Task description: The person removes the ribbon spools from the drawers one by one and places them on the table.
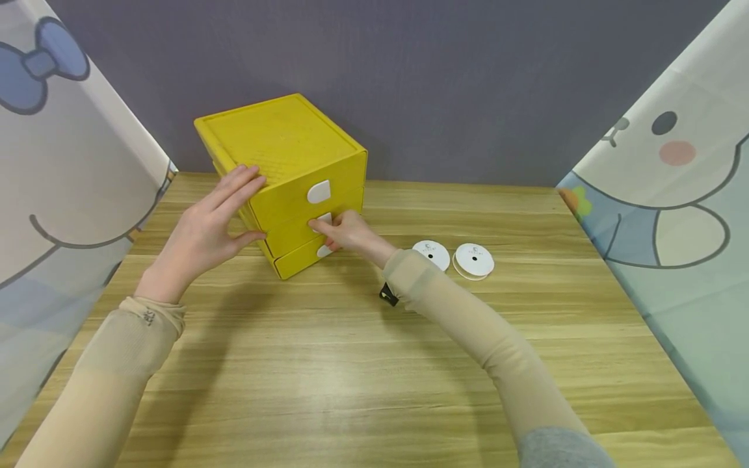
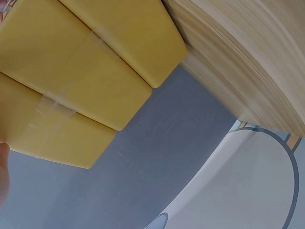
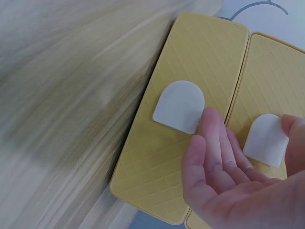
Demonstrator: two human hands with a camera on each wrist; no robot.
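A yellow three-drawer box (image 1: 275, 136) stands at an angle on the wooden table, each drawer front bearing a white tab handle. All three drawers look closed. My left hand (image 1: 205, 231) steadies the box's front left corner, fingers laid along the top edge and thumb against the side of the front. At the front, my right hand (image 1: 351, 231) has its thumb on the middle drawer's white handle (image 3: 266, 140), with the other fingers below it. Those fingers reach close to the bottom drawer's handle (image 3: 180, 106).
Two white round spools, a left one (image 1: 431, 253) and a right one (image 1: 473, 260), lie right of the box. A small black object (image 1: 388, 294) shows partly from under the right forearm. A grey wall (image 1: 456, 91) rises behind, with printed cloths at both sides.
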